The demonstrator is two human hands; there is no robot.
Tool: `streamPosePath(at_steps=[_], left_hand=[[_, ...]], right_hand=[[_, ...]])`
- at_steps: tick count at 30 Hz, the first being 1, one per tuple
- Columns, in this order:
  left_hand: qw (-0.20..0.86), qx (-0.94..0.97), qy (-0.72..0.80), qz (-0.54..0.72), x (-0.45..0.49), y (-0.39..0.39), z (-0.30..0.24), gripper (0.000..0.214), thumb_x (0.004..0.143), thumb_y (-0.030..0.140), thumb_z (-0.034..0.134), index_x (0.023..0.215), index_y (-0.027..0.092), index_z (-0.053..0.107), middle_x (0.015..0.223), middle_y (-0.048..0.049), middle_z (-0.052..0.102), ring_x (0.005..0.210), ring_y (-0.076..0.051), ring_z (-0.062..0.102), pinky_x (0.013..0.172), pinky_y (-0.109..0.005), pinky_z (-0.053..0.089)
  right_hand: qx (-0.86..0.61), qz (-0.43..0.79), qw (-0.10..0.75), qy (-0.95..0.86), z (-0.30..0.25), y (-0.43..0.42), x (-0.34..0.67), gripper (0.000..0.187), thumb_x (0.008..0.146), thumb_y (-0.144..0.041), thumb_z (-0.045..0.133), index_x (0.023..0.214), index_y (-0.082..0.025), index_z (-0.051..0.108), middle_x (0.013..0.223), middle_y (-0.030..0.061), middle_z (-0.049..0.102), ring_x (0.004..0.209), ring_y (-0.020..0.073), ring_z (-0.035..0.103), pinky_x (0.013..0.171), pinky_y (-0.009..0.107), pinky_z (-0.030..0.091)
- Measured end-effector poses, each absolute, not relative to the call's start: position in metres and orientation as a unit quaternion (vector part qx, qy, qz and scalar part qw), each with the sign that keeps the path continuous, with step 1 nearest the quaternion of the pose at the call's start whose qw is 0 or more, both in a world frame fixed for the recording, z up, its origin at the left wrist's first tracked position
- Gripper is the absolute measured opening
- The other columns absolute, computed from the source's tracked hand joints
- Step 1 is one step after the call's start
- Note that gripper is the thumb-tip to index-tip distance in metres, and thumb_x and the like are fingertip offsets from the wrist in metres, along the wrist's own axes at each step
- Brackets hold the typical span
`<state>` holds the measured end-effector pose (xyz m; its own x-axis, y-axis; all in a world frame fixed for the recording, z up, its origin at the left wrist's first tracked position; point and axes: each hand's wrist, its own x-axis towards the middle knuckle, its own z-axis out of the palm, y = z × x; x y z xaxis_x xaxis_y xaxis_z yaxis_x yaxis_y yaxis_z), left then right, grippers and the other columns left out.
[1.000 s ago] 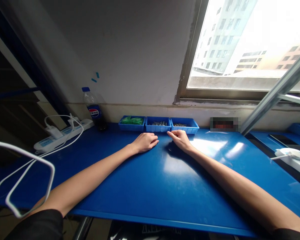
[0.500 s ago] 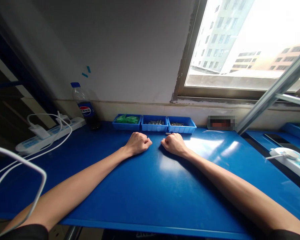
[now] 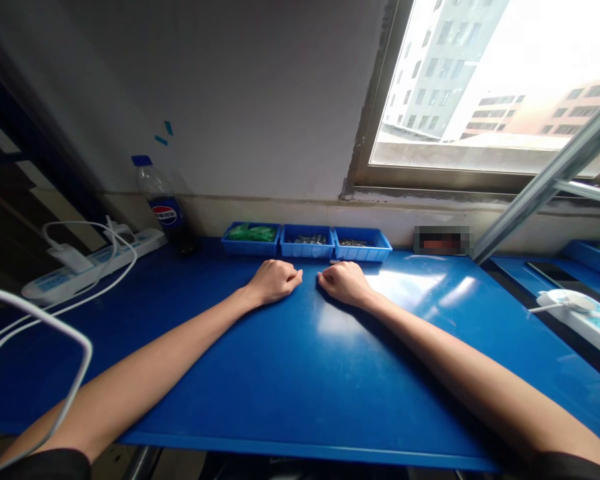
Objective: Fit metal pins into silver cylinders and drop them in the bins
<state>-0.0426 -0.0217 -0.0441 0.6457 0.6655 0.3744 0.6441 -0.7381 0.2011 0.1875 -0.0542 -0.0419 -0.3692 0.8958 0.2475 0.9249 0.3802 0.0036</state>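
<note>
My left hand (image 3: 274,280) rests on the blue table (image 3: 300,373) as a loose fist, fingers curled under. A little to its right my right hand (image 3: 344,283) lies the same way, also curled into a fist, with a small gap between the two. Whether either fist holds anything is hidden. Just beyond the knuckles stand three small blue trays in a row: one with green parts (image 3: 251,239), one with grey metal parts (image 3: 307,243), one with small dark pieces (image 3: 363,245).
A cola bottle (image 3: 163,207) stands at the back left by the wall. A white power strip (image 3: 87,261) with white cables lies on the left. Another power strip (image 3: 585,315) and a blue tray (image 3: 593,256) sit on the right, past a slanted metal bar (image 3: 545,185).
Both hands went from lying with fingers stretched forward to curled fists. The view shifted slightly, so the trays and bottle sit further left.
</note>
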Motion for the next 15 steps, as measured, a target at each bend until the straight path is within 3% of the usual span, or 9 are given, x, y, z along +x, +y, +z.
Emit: streamPosePath(at_steps=[15], left_hand=[[-0.004, 0.907, 0.365, 0.210, -0.0427, -0.0248, -0.0444, 0.045, 0.100, 0.034, 0.049, 0.060, 0.018, 0.062, 0.066, -0.0047, 0.063, 0.059, -0.016, 0.054, 0.060, -0.031, 0.033]], right_hand=[[-0.537, -0.068, 0.125, -0.832, -0.0438, -0.0537, 0.1883, 0.047, 0.101, -0.038, 0.047, 0.064, -0.019, 0.069, 0.075, 0.0082, 0.076, 0.067, 0.0186, 0.066, 0.062, 0.033, 0.029]])
